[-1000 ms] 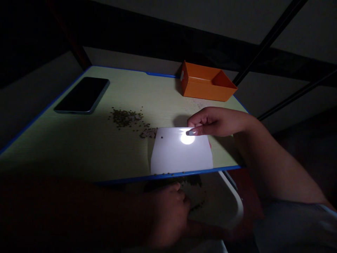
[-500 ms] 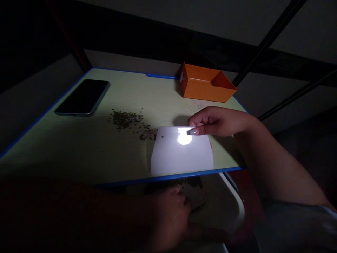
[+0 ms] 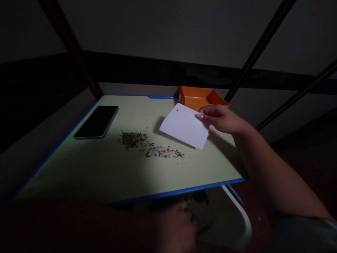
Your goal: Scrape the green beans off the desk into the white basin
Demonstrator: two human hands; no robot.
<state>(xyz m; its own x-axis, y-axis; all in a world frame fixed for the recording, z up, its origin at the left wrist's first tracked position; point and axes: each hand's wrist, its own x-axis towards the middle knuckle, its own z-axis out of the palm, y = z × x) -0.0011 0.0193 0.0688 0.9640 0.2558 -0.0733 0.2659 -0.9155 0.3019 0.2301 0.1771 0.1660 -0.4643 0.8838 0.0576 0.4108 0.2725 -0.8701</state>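
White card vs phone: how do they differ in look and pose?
The white card is pale with one small dark spot; the phone has a black face.
The card is pinched in the right hand, tilted above the table; the phone lies flat on it.
The card is thin; the phone has a visibly thicker edge.
Both are broad, flat objects.

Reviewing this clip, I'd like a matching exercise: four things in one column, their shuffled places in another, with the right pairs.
Things:
1. white card
2. phone
3. orange box
4. left hand

Places:
A. past the near edge of the table
B. gripped by the right hand
C. at the table's far edge
D. near the table's left edge

Pairs: 1-B, 2-D, 3-C, 4-A
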